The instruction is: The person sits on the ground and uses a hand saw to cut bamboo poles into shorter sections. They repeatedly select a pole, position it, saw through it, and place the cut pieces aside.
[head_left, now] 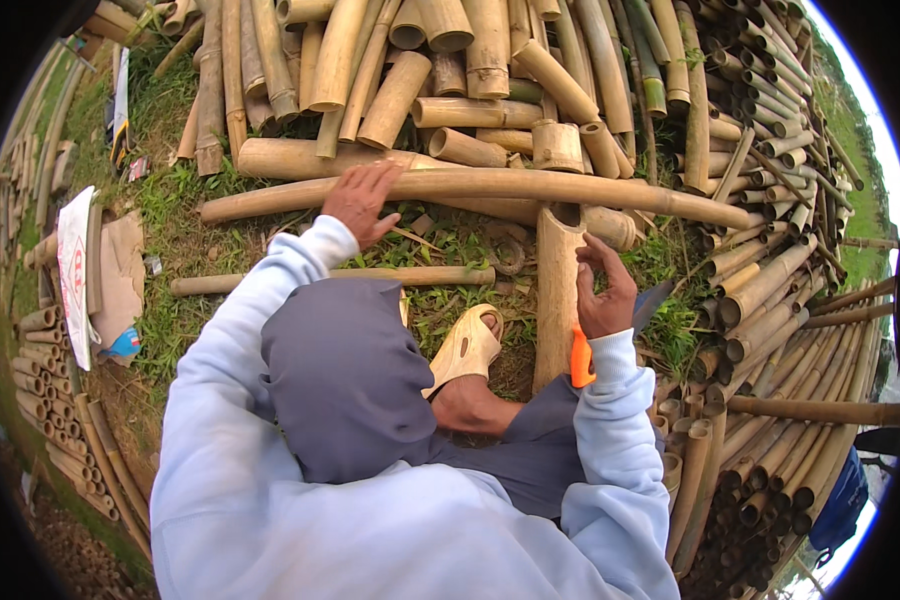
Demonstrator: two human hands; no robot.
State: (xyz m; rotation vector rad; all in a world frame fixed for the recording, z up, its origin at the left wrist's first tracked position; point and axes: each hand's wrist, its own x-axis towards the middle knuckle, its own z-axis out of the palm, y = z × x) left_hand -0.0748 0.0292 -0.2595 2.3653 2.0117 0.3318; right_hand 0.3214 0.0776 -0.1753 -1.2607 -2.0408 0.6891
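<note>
My left hand (363,203) lies on a long bamboo pole (530,184) that runs across in front of me, its fingers stretched over the top and the thumb apart. My right hand (608,290) is raised beside the upper end of a thick bamboo piece (557,300), fingers loosely bent and apart, with nothing seen in them. That thick piece points away from me, its far end close to the pole; I cannot tell whether they touch. An orange handle (581,357) shows below my right wrist, outside the hand. A dark blade-like shape (654,304) sticks out past the wrist.
Cut bamboo pieces (490,60) pile up beyond the pole. Stacked poles (770,260) fill the right side. A thinner bamboo stick (420,277) lies on the grass, near my sandalled foot (467,350). At left are a white sack (74,275) and cardboard (120,270).
</note>
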